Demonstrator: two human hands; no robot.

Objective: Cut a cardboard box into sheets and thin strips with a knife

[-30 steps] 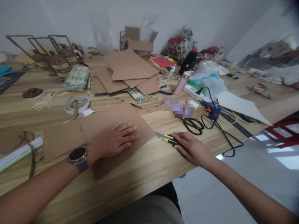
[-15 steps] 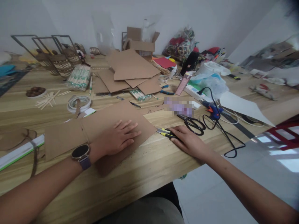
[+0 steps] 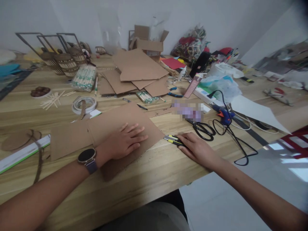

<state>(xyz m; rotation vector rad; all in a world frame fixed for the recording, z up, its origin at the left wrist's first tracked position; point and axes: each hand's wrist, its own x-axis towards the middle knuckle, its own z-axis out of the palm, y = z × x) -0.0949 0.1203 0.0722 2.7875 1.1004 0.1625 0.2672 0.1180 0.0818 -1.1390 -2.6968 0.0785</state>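
My left hand (image 3: 128, 139) lies flat on a sheet of brown cardboard (image 3: 141, 118), fingers spread, with a watch on the wrist. To its right, my right hand (image 3: 196, 146) rests low on the table with its fingers around the black rear part of a yellow-and-black utility knife (image 3: 173, 140). The knife's metal front end points left, close to the cardboard's right corner. Part of its handle is hidden under my fingers. Black-handled scissors (image 3: 204, 131) lie just beyond my right hand.
Behind are stacked cardboard pieces (image 3: 139, 69), packs of wooden sticks (image 3: 84, 78) and a white tape roll (image 3: 83, 105). A blue glue gun (image 3: 225, 115) with a looping black cable (image 3: 238, 144) lies at right. Small woven baskets (image 3: 67, 64) stand back left. The table's front edge (image 3: 168, 193) is near me.
The view has shifted slightly, so everything sits a little further right. Both hands keep nearly the same places on the cardboard and the knife.
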